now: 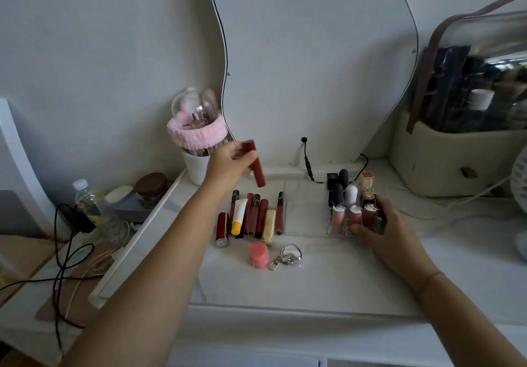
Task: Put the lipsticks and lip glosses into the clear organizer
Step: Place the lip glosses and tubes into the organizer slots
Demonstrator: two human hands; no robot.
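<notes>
My left hand (228,164) holds a dark red lip gloss tube (256,164) in the air, tilted, above a row of lipsticks and glosses (251,218) lying on the white table. The clear organizer (336,224) stands to the right with several lipsticks and glosses upright in its compartments. My right hand (382,227) grips the organizer's front right corner. A yellow-capped tube (239,216) and a cream-gold lipstick (269,226) lie in the row. A red lipstick (222,229) lies at the row's left end.
A pink round jar (259,255) and a silver heart keychain (289,255) lie in front of the row. A white brush cup with a pink headband (196,141) stands behind, a wavy mirror (313,61) behind that. A beige bag (456,152) is at the right; cables and a bottle (85,201) left.
</notes>
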